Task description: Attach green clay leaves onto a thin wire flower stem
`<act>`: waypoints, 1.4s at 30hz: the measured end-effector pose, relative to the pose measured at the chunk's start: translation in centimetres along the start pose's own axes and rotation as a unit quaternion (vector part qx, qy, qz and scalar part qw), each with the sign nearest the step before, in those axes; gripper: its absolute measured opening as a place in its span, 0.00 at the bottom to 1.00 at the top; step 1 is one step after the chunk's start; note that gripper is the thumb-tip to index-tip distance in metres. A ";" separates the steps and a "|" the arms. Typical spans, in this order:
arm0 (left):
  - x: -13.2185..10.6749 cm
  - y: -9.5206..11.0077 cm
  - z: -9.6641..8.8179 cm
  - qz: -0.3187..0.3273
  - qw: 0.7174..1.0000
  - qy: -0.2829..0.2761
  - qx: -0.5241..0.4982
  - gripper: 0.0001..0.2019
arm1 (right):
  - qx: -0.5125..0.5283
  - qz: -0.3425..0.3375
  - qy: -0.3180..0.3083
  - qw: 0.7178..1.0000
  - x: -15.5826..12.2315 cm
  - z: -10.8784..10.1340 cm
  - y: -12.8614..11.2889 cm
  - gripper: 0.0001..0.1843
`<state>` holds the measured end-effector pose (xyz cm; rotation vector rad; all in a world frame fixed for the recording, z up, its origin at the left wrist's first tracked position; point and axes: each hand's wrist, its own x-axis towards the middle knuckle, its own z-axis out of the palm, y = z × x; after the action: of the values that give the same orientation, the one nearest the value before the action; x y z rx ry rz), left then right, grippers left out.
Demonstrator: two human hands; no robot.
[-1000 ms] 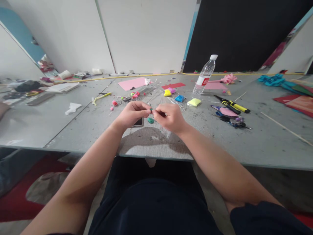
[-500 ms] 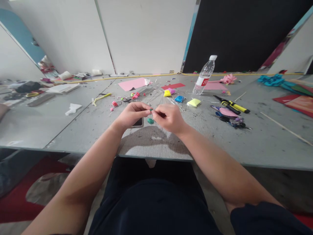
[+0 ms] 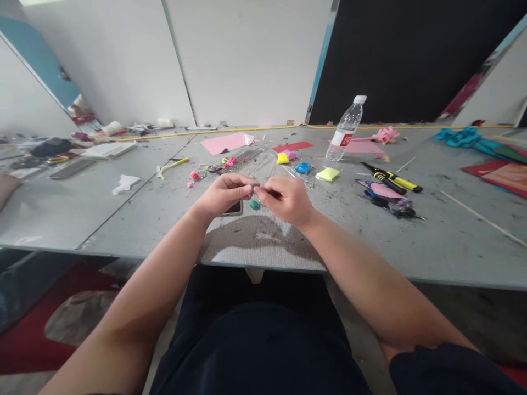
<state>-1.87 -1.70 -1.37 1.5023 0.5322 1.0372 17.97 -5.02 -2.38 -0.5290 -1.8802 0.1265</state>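
Note:
Between my fingertips is a small piece of green clay (image 3: 254, 185), mostly covered by the fingers. My left hand (image 3: 227, 195) pinches it between thumb and forefinger. From the other side, my right hand (image 3: 288, 200) is curled, its thumb and forefinger pressed at the same piece. Just below the fingertips a larger lump of green clay (image 3: 254, 205) shows over the table. A dark-screened phone (image 3: 234, 209) lies partly hidden under my left hand. Beyond the hands are small packets of clay: yellow (image 3: 282, 158), blue (image 3: 303, 168) and pale yellow-green (image 3: 328, 174).
A plastic bottle (image 3: 345, 129) stands at the back. Pliers (image 3: 391, 178) and scissors (image 3: 389, 203) lie to the right, near a thin stick (image 3: 481, 216). Pink beads or clay bits (image 3: 195, 175) and a pink sheet (image 3: 224, 143) lie leftward. Another person's hand (image 3: 6, 186) shows at the left edge.
The view has shifted very slightly. My fingertips have moved a little around the green clay, and both hands stay together in the same place.

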 end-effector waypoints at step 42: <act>0.0 0.0 -0.2 0.043 0.997 -0.053 0.041 0.14 | 0.017 0.046 -0.019 0.999 0.0 -0.5 0.3 0.32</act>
<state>-2.02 -1.64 -1.40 1.6557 0.4428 1.0062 18.50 -4.85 -2.27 -0.5920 -1.8873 0.2303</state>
